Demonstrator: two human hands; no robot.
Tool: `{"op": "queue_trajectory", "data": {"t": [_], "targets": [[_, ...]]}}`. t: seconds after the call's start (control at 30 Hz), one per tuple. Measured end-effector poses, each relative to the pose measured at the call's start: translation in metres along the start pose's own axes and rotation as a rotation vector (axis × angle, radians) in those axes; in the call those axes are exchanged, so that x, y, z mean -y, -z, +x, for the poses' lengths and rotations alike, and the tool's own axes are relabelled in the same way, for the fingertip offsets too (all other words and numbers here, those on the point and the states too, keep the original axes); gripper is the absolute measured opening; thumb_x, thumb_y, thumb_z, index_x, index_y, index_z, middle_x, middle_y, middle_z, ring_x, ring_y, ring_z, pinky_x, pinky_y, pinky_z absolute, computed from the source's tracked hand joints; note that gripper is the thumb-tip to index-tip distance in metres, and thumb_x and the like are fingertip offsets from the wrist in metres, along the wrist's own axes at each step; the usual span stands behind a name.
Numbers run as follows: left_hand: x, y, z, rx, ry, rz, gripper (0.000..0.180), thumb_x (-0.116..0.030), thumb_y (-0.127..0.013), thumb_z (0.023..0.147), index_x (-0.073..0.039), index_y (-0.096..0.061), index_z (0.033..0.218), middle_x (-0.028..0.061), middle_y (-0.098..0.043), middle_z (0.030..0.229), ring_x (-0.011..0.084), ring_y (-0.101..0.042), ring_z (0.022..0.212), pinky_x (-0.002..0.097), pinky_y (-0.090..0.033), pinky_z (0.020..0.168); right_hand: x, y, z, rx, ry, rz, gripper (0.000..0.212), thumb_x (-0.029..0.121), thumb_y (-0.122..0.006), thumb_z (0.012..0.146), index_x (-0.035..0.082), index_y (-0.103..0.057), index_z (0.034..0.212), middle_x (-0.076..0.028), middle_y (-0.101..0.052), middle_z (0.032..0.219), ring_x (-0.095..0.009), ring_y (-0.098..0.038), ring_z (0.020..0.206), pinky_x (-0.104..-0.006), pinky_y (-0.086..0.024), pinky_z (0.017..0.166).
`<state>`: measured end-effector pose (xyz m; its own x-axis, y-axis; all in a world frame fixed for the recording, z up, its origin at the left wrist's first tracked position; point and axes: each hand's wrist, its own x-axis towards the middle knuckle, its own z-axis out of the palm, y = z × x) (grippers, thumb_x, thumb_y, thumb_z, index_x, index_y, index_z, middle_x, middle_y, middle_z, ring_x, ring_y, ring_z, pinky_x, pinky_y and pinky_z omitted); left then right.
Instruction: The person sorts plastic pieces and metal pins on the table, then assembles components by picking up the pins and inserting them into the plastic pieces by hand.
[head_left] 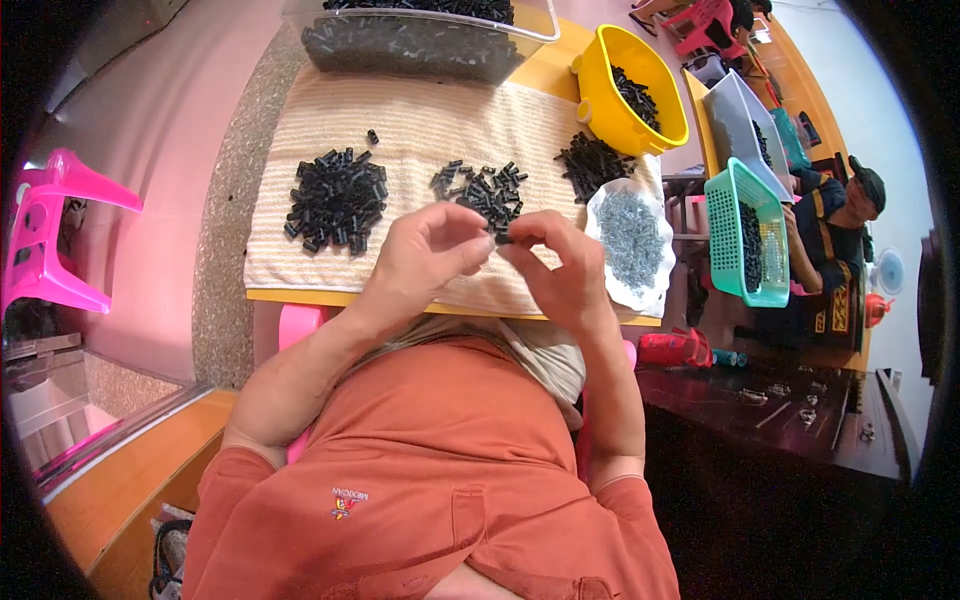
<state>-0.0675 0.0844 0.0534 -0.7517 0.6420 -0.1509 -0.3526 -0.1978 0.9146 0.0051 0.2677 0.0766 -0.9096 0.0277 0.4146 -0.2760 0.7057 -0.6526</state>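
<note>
A small black plastic piece (pixel 503 238) is being pinched between the fingertips of both hands, just above the near edge of a striped beige cloth (pixel 420 130) that is covering the surface. The left hand (pixel 425 255) and the right hand (pixel 560 265) are meeting together, fingers closed on the piece from either side. A steady grip close to the cloth seems wise, so that a dropped piece is landing softly within reach.

Just beyond the hands, a loose scatter of black pieces (pixel 482 188) is lying. To the left, a denser pile (pixel 337 200) is sitting; to the right, a third heap (pixel 590 162) and a white sheet of small grey screws (pixel 630 238). Farther off, a yellow tub (pixel 600 110), a clear bin (pixel 420 40) and a green basket (pixel 728 200) are standing. Another person is sitting at far right. Nothing is blocking the hands.
</note>
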Motion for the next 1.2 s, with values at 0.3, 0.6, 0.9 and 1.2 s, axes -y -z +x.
{"op": "queue_trajectory", "data": {"t": [0.3,0.6,0.9,1.2], "targets": [[-0.004,0.005,-0.003,0.135,0.124,-0.054,0.017,-0.01,-0.069,0.091,0.0,-0.066,0.104,0.0069,-0.07,0.091,0.0125,-0.067,0.079,0.0267,-0.057,0.074,0.012,-0.002,-0.007,-0.045,0.198,-0.012,0.028,0.001,-0.079,0.071,0.005,-0.062,0.094,-0.011,-0.068,0.089,-0.029,-0.067,0.081,-0.0373,-0.055,0.068],[-0.007,0.005,-0.003,0.166,0.242,-0.176,0.02,-0.008,-0.07,0.088,-0.001,-0.064,0.106,0.0066,-0.069,0.093,0.0142,-0.069,0.082,0.03,-0.059,0.078,0.003,-0.014,-0.019,-0.155,0.114,0.125,0.023,-0.004,-0.076,0.074,0.004,-0.065,0.093,-0.012,-0.07,0.089,-0.027,-0.069,0.079,-0.0339,-0.055,0.068],[-0.004,0.005,-0.003,0.184,0.278,-0.242,0.027,-0.007,-0.072,0.086,-0.003,-0.06,0.11,0.0066,-0.069,0.097,0.0146,-0.068,0.087,0.0301,-0.058,0.078,0.006,-0.017,-0.022,-0.165,0.09,0.222,0.016,-0.014,-0.064,0.084,-0.002,-0.065,0.094,-0.014,-0.071,0.093,-0.021,-0.068,0.083,-0.0302,-0.054,0.072],[-0.001,0.004,-0.002,0.19,0.268,-0.266,0.028,-0.01,-0.073,0.086,-0.004,-0.059,0.11,0.0071,-0.068,0.1,0.0138,-0.065,0.087,0.0282,-0.055,0.075,0.013,-0.014,-0.021,-0.11,0.134,0.203,0.034,-0.011,-0.071,0.077,0.001,-0.065,0.107,-0.013,-0.07,0.099,-0.024,-0.067,0.088,-0.0324,-0.053,0.078]]}}
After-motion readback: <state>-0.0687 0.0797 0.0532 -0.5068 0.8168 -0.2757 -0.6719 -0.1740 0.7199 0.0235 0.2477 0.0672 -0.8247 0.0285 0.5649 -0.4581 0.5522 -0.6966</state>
